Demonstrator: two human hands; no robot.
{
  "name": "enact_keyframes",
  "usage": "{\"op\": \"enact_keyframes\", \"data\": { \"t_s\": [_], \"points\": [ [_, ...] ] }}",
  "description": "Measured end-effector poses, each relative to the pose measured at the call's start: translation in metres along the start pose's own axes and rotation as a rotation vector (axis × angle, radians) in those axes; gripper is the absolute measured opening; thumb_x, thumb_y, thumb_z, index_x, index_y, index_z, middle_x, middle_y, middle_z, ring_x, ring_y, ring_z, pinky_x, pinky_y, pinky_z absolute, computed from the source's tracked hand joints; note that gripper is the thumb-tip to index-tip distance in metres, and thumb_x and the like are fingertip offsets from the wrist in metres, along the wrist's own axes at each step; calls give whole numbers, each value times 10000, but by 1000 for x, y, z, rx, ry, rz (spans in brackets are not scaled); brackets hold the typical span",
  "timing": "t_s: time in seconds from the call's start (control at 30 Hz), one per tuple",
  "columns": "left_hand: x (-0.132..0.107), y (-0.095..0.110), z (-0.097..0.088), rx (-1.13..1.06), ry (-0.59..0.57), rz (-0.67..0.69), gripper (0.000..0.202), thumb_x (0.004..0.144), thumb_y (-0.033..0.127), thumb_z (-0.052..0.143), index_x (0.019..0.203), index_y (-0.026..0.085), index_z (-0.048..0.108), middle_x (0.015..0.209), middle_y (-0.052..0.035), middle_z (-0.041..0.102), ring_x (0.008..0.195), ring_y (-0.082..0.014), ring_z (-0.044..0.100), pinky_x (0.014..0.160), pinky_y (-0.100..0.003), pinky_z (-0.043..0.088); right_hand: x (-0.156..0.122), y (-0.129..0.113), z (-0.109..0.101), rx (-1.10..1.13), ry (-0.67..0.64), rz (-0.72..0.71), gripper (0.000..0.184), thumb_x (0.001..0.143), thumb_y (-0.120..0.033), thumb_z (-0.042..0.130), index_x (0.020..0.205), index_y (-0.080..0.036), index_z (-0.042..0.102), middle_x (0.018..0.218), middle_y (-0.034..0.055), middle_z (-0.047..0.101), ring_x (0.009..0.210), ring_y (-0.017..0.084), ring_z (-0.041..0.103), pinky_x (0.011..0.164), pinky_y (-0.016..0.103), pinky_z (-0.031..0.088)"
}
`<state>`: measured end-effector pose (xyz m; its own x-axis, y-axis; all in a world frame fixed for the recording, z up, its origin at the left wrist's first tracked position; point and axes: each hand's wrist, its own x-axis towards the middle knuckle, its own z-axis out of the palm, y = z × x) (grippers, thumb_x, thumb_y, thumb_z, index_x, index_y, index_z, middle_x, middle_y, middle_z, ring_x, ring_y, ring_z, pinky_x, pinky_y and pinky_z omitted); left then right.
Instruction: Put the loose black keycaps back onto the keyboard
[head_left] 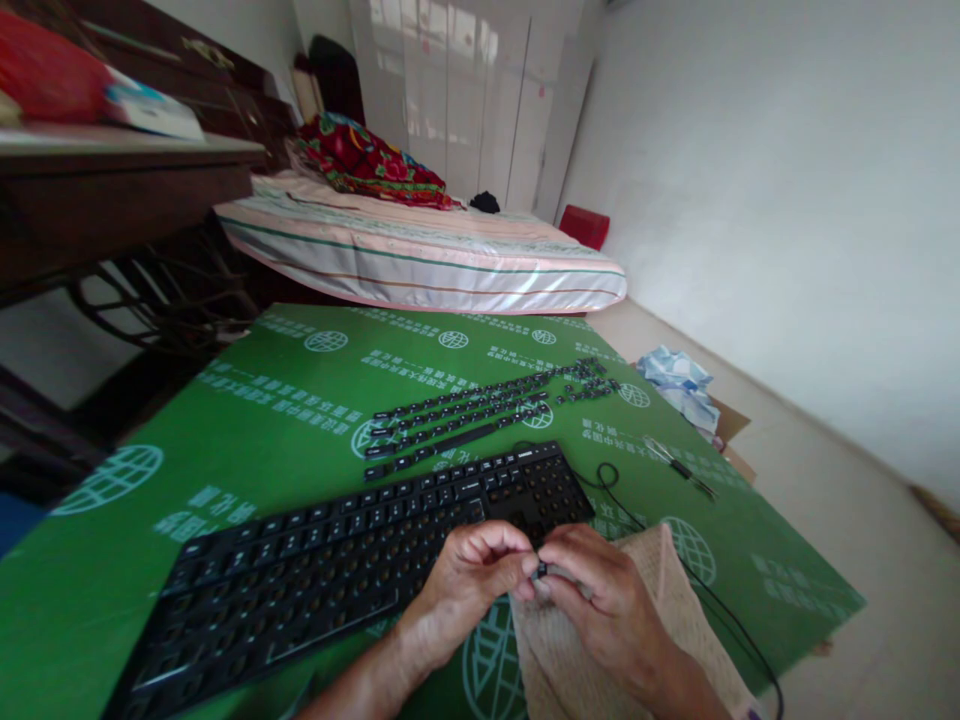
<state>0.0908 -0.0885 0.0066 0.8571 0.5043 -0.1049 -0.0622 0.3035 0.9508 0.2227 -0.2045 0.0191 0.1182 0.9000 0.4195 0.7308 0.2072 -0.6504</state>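
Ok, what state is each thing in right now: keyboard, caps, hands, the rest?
keyboard: flat on the green table, many caps off.
loose keycaps: laid in rows beyond the keyboard.
keycap: pinched between both hands' fingertips.
left hand: shut on the keycap.
right hand: shut on the keycap.
cloth: spread flat at the near edge.
cable: slack, looped by the keyboard.
metal tool: lying untouched.

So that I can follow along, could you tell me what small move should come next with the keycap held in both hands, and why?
Probably lower the keycap onto the cloth and rub it: the left hand and right hand pinch it just above the cloth, beside the keyboard with many bare sockets. Whether it is clean is too small to tell.
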Motion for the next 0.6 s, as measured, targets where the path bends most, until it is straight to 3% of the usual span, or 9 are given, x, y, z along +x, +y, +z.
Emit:
{"op": "enact_keyframes", "data": {
  "t_s": [0.27, 0.37, 0.5, 0.6],
  "points": [
    [1, -3, 0, -1, 2, 8, 282, 717, 395, 741, 776, 130, 666, 605, -2, 646, 564, -100, 572, 606, -208, 449, 6, 7, -6, 4, -71, -34, 93, 905, -177, 519, 869, -202, 601, 831, 39, 624, 829, 165, 585, 740, 282, 461],
    [1, -7, 1, 79, 4, 68, 224, 757, 353, 689, 803, 136, 658, 667, -9, 638, 612, -112, 578, 611, -214, 457, 10, 20, -14, -10, -37, -65, 95, 888, -174, 532, 915, -210, 616, 891, 54, 652, 896, 177, 603, 797, 299, 484],
    [-1, -12, 4, 489, 120, 323, 101, 814, 230, 586, 802, 146, 640, 728, -26, 611, 646, -117, 568, 584, -204, 447, 22, 48, -26, -40, 30, -10, 112, 838, -171, 587, 923, -217, 644, 964, 64, 677, 940, 184, 623, 837, 319, 505],
    [-5, -12, 4, 818, 121, 519, 131, 863, 171, 499, 896, 156, 626, 831, -57, 635, 759, -146, 607, 677, -231, 496, 37, 69, -32, -59, 77, 11, 94, 804, -180, 618, 878, -211, 665, 987, 71, 679, 960, 193, 628, 877, 349, 505]
  ]
}}
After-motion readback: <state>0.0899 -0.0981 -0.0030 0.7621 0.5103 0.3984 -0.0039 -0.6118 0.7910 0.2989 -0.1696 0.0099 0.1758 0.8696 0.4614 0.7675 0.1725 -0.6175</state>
